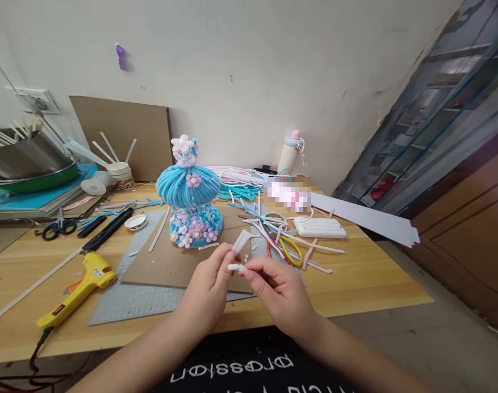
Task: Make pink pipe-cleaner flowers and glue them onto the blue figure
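My left hand [210, 275] is closed around a short, translucent white strip [241, 240] that sticks up past the thumb. My right hand [279, 292] pinches a small, bent white pipe cleaner piece [235, 267] just in front of the left thumb. The two hands nearly meet above the front edge of a brown cardboard sheet [159, 271]. Behind them, on the cardboard, stands a blue fuzzy pipe cleaner ornament [189, 188] with a pleated round top, a flower-covered base and pink and white flowers.
A yellow glue gun [79, 286] lies left on a grey cutting mat [109, 308], near dark scissors [59, 225]. Loose pipe cleaners, yellow-handled scissors [293, 254] and a white power bank [320, 227] lie right. A bottle [289, 153] stands by the wall.
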{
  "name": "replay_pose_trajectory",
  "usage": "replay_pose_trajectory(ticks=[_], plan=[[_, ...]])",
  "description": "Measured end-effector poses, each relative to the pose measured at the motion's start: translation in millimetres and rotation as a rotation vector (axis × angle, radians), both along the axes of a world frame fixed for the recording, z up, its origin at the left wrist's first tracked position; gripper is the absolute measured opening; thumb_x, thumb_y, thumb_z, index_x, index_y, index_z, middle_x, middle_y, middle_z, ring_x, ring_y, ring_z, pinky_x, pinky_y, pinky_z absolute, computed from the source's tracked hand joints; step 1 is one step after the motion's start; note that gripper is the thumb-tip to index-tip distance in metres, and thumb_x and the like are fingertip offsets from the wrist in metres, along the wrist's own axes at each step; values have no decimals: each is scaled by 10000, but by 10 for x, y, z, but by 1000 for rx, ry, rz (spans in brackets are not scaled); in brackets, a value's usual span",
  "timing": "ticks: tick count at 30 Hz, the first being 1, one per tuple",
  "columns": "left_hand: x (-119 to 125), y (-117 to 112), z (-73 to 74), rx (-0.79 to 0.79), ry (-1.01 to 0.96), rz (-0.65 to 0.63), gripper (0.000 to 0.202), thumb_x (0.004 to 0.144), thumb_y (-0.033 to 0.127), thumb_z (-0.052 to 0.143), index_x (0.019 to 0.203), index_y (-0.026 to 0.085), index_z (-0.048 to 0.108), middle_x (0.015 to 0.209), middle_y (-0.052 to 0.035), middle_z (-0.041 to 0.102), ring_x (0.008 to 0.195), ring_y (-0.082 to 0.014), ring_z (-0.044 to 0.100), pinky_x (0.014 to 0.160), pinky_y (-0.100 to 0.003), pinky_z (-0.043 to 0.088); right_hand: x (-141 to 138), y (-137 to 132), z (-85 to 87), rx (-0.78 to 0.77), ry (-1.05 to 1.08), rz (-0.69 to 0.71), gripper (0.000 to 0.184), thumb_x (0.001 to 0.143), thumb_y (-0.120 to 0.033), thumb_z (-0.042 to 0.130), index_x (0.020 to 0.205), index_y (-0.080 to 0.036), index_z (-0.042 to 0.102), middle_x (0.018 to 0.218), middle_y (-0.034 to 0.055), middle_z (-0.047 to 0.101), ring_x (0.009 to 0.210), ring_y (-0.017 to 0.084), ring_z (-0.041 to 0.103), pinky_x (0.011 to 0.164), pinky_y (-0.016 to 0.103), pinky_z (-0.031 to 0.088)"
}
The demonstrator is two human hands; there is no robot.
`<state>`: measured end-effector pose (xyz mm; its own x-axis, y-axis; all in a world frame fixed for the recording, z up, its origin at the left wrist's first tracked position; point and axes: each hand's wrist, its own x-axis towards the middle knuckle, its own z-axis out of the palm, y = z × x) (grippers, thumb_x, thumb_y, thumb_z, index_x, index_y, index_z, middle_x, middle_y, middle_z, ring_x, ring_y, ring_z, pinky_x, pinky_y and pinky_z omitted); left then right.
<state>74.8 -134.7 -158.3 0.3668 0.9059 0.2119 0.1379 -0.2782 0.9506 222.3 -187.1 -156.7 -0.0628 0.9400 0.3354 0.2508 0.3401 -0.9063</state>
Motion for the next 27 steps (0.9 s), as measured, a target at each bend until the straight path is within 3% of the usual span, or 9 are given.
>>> replay_pose_trajectory(ticks=[6, 11, 18, 23, 27], plan=[[-52, -147, -40, -154, 132, -134, 297, 919, 386, 384, 713, 187, 464, 632, 33, 431, 587, -113, 373, 527, -224, 301, -101, 35, -96, -85, 228, -19, 195, 892, -311, 502, 781, -174, 585, 669, -6, 559, 589, 100, 489, 548, 216, 399], [-81, -174, -92, -153, 126, -110, 283, 929, 411, 364, 842, 191, 519, 665, 32, 438, 575, -110, 347, 520, -224, 305, -96, 73, -149, -104, 148, -58, 216, 882, -326, 515, 750, -168, 583, 713, 13, 575, 684, 130, 522, 631, 246, 418], [-78, -167, -133, -144, 76, -138, 291, 924, 409, 399, 775, 187, 513, 636, 36, 402, 570, -106, 353, 518, -226, 303, -83, 72, -170, -103, 121, -41, 221, 890, -322, 499, 743, -171, 567, 665, -13, 502, 623, 111, 444, 574, 235, 366], [-98, -25, -92, 38, -185, 36, 221, 934, 369, 399, 870, 198, 524, 645, 37, 388, 563, -103, 343, 518, -229, 296, -81, 69, -128, -73, 121, -45, 211, 889, -316, 499, 746, -172, 554, 620, -31, 433, 576, 100, 380, 533, 233, 321], [-76, 81, -157, 175, -297, 53, 216, 939, 355, 387, 857, 201, 514, 713, 16, 425, 608, -111, 373, 555, -237, 326, -86, 57, -135, -80, 104, -35, 228, 890, -334, 492, 735, -174, 540, 632, -25, 438, 577, 103, 384, 530, 234, 323]])
